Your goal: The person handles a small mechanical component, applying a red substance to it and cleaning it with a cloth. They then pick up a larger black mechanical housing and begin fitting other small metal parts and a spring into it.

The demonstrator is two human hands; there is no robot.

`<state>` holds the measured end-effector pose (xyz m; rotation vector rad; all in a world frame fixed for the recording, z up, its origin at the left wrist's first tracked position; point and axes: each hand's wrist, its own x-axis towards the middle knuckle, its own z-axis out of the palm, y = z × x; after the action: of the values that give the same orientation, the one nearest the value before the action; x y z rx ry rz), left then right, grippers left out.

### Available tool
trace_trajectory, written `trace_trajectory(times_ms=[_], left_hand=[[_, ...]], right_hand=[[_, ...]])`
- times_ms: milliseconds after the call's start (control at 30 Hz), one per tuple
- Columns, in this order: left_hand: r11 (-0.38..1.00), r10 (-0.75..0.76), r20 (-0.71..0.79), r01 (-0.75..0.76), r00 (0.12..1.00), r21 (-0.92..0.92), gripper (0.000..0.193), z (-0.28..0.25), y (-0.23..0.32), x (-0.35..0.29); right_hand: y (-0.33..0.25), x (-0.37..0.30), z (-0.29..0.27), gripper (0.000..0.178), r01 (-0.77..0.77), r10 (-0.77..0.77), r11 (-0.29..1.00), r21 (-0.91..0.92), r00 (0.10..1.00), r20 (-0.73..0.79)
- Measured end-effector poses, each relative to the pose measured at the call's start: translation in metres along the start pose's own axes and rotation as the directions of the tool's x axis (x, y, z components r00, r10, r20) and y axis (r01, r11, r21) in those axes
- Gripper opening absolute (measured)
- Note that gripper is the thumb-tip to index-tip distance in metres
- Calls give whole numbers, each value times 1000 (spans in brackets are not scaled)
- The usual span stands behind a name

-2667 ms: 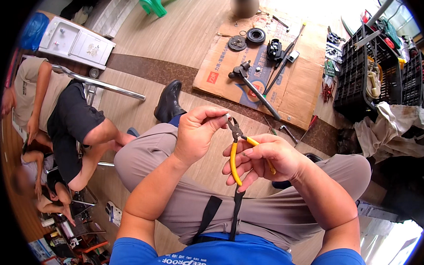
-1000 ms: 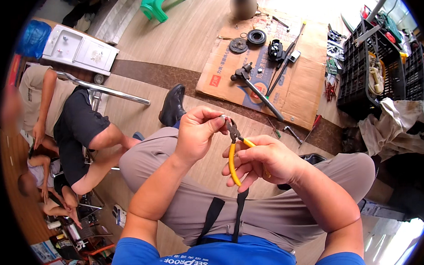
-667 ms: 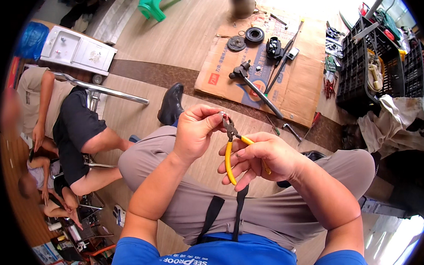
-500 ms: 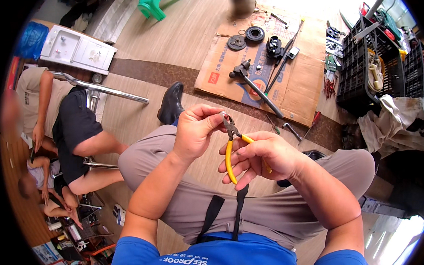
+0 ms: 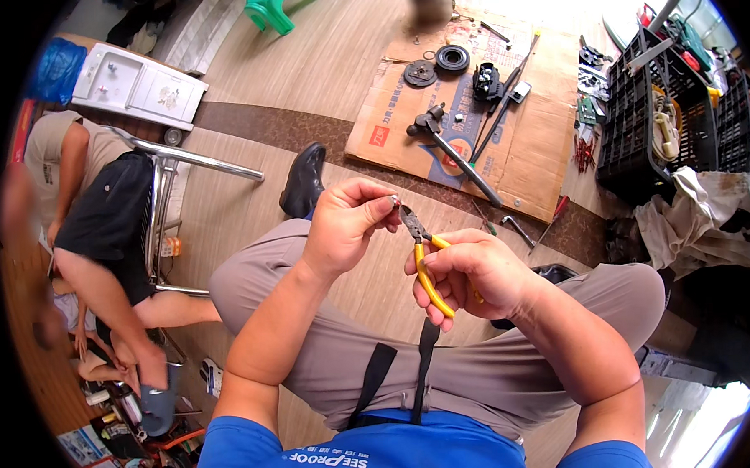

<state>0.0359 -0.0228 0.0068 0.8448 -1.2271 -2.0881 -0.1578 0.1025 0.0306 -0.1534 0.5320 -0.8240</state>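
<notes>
The person wears a bright blue short-sleeved T-shirt, its left sleeve and right sleeve ending on the upper arms, with white lettering across the chest; below the hems the arms run bare down to an uncovered left hand and right hand. Loose, creased taupe trousers cover the thighs and knees, and two flat black straps, one wider than the other, hang from the waist. Past the left knee shows a smooth, glossy black boot.
</notes>
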Motion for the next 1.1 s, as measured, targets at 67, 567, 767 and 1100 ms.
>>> trace_trajectory(times_ms=[67,567,767,1100], left_hand=[[997,-71,30,72,997,-35,10,-3,0,0],[970,-229,-131,238,965,54,15,0,4,-3],[950,-226,-171,255,959,178,16,8,5,-6],[914,-198,-144,236,970,330,13,17,3,-8]], right_hand=[[0,-1,0,22,0,0,1000,-6,1000,-5],[10,27,-27,25,49,-624,425,-904,739,-253],[14,40,-31,16,256,-732,432,-865,660,-170],[14,41,-24,19,161,-671,352,-922,730,-129]])
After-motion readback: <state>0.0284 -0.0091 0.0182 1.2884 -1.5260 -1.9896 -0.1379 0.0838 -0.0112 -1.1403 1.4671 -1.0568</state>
